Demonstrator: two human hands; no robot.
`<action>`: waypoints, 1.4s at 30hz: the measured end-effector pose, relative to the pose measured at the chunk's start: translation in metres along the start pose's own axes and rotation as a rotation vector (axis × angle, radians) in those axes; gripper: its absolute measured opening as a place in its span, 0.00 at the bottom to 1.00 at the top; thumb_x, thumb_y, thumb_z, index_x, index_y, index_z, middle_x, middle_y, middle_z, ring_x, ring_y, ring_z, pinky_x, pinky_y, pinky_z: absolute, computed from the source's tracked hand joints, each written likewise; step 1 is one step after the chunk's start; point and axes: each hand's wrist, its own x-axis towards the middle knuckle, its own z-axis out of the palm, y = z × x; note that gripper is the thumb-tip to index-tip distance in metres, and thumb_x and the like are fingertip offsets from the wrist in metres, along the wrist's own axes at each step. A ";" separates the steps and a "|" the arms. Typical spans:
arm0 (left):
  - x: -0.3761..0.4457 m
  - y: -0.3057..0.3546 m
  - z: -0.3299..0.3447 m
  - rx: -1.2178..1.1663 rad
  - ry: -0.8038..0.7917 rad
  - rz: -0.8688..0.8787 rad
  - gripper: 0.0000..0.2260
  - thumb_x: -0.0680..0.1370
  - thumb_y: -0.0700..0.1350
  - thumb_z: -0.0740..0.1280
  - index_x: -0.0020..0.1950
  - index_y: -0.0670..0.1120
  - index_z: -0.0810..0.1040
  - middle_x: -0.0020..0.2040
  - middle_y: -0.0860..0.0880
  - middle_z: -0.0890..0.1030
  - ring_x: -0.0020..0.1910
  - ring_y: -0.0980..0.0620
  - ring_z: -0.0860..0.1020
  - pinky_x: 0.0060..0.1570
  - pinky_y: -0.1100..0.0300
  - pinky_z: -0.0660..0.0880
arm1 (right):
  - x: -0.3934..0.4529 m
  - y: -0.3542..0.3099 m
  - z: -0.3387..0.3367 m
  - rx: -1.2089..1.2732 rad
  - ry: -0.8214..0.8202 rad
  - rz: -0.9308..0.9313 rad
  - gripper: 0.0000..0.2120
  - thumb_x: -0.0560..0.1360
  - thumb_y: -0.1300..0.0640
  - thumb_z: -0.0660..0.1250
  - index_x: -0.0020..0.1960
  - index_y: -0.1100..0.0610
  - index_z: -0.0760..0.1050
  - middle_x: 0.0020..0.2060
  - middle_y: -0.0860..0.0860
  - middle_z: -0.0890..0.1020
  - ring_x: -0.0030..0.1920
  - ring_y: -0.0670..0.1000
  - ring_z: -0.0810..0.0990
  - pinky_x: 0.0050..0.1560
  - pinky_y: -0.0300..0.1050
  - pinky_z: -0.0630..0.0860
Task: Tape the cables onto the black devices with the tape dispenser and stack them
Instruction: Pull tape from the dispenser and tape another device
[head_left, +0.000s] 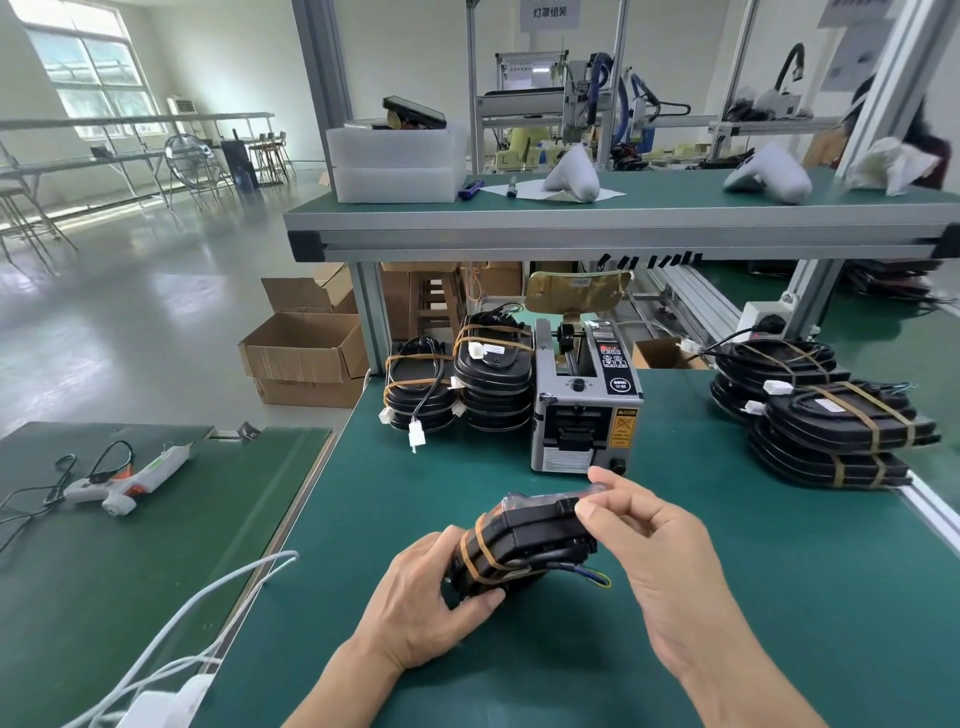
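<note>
Left hand (423, 597) grips the near end of a black device (519, 540), held tilted above the green mat (701, 597); right hand (644, 530) pinches a clear tape strip (558, 496) at its far end. Tape dispenser (584, 402) stands just behind, taped device stacks to its left (462, 387) and right (826, 415). Glue gun (127, 478) lies on the left table.

A black device (524, 540) sits tilted at lower centre, a tan tape band around it, a clear tape strip (550, 496) along its top edge and thin wires (587, 571) trailing right. The grey tape dispenser (584, 410) stands upright behind it. Taped stacks stand at centre left (462, 384) and right (831, 415).
</note>
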 end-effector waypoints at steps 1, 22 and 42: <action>0.000 0.000 0.000 0.003 -0.001 0.001 0.19 0.74 0.58 0.76 0.47 0.64 0.63 0.40 0.62 0.70 0.39 0.59 0.70 0.41 0.63 0.70 | 0.001 0.000 0.000 -0.003 0.000 0.002 0.07 0.73 0.67 0.75 0.38 0.59 0.86 0.62 0.48 0.83 0.60 0.36 0.81 0.59 0.36 0.71; 0.000 -0.001 0.001 -0.001 0.006 0.008 0.19 0.74 0.57 0.76 0.48 0.66 0.64 0.41 0.64 0.71 0.39 0.59 0.70 0.41 0.62 0.71 | 0.005 0.008 0.001 -0.175 0.057 -0.041 0.08 0.72 0.66 0.76 0.37 0.55 0.86 0.57 0.48 0.84 0.65 0.40 0.78 0.72 0.52 0.72; 0.000 0.000 0.000 -0.020 0.010 0.005 0.19 0.74 0.57 0.76 0.47 0.63 0.64 0.40 0.63 0.71 0.39 0.59 0.70 0.41 0.63 0.70 | 0.006 0.016 0.002 -0.312 0.120 -0.090 0.06 0.72 0.55 0.79 0.36 0.51 0.86 0.54 0.43 0.84 0.60 0.34 0.78 0.65 0.43 0.72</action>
